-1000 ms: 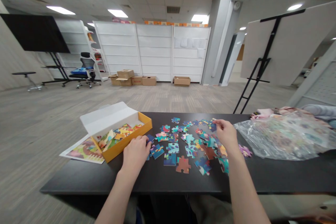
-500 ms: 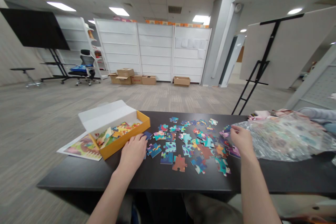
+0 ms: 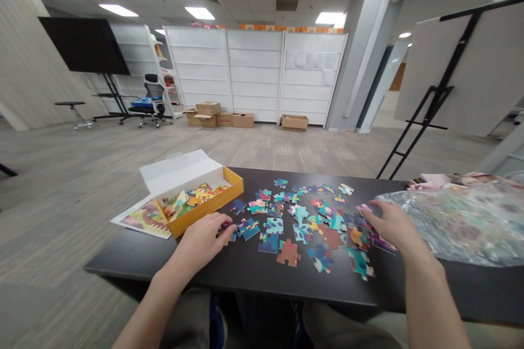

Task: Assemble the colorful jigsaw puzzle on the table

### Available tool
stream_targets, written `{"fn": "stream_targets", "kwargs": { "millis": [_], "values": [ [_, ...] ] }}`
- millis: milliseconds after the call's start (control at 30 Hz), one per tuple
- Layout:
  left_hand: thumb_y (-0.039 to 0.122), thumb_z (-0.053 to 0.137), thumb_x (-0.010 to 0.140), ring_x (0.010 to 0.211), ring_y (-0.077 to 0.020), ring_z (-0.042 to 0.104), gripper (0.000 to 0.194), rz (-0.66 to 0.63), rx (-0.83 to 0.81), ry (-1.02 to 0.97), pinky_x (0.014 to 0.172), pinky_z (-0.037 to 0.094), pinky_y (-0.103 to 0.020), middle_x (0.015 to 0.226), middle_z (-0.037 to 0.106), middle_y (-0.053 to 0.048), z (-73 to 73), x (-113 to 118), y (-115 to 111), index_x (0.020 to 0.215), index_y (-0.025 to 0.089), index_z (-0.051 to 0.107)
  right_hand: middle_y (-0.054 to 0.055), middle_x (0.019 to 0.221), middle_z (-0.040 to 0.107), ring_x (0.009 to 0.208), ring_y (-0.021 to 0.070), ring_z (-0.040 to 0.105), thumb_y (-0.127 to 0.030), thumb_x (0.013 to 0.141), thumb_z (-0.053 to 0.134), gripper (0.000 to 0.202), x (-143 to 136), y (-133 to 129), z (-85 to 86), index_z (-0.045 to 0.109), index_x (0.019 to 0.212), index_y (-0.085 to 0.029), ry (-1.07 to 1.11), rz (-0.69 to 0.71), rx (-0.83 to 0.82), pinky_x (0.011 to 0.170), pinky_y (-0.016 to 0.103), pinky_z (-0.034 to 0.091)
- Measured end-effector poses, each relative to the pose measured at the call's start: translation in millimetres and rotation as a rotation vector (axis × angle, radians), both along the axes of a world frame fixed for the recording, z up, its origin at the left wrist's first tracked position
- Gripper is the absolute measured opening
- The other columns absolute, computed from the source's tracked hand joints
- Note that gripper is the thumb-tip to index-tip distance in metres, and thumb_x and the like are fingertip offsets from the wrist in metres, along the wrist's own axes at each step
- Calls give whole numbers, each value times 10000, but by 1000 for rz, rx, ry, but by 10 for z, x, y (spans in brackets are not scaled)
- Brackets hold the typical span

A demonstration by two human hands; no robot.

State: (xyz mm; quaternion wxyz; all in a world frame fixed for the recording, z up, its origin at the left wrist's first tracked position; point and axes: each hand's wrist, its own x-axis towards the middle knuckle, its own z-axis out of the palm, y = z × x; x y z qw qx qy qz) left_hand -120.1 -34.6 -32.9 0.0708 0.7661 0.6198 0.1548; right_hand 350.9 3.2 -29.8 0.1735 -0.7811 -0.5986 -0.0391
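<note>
Loose jigsaw puzzle pieces, mostly blue and teal, lie spread over the black table (image 3: 254, 279). At the left of the spread, my left hand (image 3: 203, 240) is closed with thumb and fingers around a dark blue puzzle piece (image 3: 224, 227), partly hidden by the fingers. A brown piece (image 3: 289, 253) rests near the front. Over the right edge of the spread is my right hand (image 3: 392, 224), its fingers apart, close above purple pieces (image 3: 382, 242). Its palm hides part of what lies beneath.
Left of the pieces stands an open yellow box (image 3: 204, 211) holding more pieces, with a printed picture sheet (image 3: 141, 218) beside it. A crinkled clear plastic bag (image 3: 462, 229) covers the table's right side. Beyond the table stands an easel (image 3: 426, 112).
The view has swung slightly left. My left hand, earlier flat beside the box, now has its fingers around a piece. The right hand's fingers have spread apart.
</note>
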Motion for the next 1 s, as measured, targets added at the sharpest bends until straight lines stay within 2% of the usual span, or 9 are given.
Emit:
{"fn": "stream_targets", "kwargs": {
  "millis": [67, 167, 233, 300, 400, 467, 633, 800, 1000],
  "values": [
    [465, 503, 948, 1050, -241, 659, 330, -28, -11, -24, 913, 497, -358, 1121, 716, -77, -35, -46, 26, 1079, 223, 684, 174, 1154, 718, 1079, 312, 665, -403, 886, 534, 399, -230, -12, 71, 716, 1120, -136, 43, 142, 72, 939, 406, 487],
    [507, 579, 899, 1146, -268, 623, 439, -46, -10, -38, 999, 472, -392, 1232, 680, -97, -54, -63, 37, 1219, 214, 644, 148, 1164, 711, 1035, 280, 676, -360, 916, 518, 357, -751, -61, 181, 697, 1152, -161, 122, 378, 65, 915, 385, 499],
    [504, 611, 877, 1174, -277, 602, 475, -56, -7, -31, 1018, 466, -400, 1266, 654, -102, -47, -37, 29, 1252, 214, 630, 119, 1179, 710, 1047, 262, 672, -321, 924, 530, 327, -1139, -108, 216, 684, 1183, -192, 171, 523, 28, 928, 375, 494],
    [487, 598, 889, 1158, -273, 598, 418, -67, -7, -7, 1002, 476, -397, 1245, 645, -97, -36, 4, 19, 1209, 225, 658, 113, 1181, 705, 1076, 257, 658, -278, 929, 544, 303, -1488, -150, 208, 686, 1182, -191, 198, 668, -43, 954, 372, 480],
    [460, 560, 922, 1107, -261, 608, 349, -68, 3, 31, 946, 495, -377, 1172, 644, -88, -35, 63, 13, 1163, 238, 680, 97, 1149, 695, 1091, 230, 641, -231, 936, 558, 241, -1850, -166, 133, 716, 1113, -198, 199, 841, -163, 969, 329, 461],
    [449, 555, 930, 1079, -256, 614, 340, -66, 14, 48, 931, 495, -370, 1139, 645, -86, -41, 91, 14, 1163, 233, 676, 97, 1143, 682, 1096, 225, 635, -222, 924, 586, 211, -1980, -140, 76, 728, 1078, -201, 169, 845, -210, 957, 309, 454],
    [436, 592, 918, 1106, -252, 602, 298, -73, 54, 57, 955, 476, -360, 1190, 640, -83, -12, 147, 12, 1112, 226, 674, 107, 1105, 683, 1035, 252, 653, -255, 886, 648, 162, -2083, -71, 81, 742, 1004, -197, 83, 689, -264, 865, 316, 462],
    [438, 609, 918, 1107, -257, 600, 293, -73, 38, 81, 944, 475, -365, 1156, 675, -69, 43, 208, 8, 1109, 228, 679, 106, 1083, 696, 1005, 264, 665, -293, 885, 650, 151, -2060, -67, 149, 739, 963, -198, 55, 592, -277, 816, 320, 455],
    [467, 615, 906, 1092, -269, 613, 336, -21, 4, 108, 912, 482, -358, 1134, 660, -87, 47, 263, 39, 1131, 230, 695, 104, 1081, 691, 1001, 253, 659, -311, 857, 694, 228, -1931, -13, 45, 721, 1046, -187, 76, 597, -240, 857, 319, 452]
  ]
}}
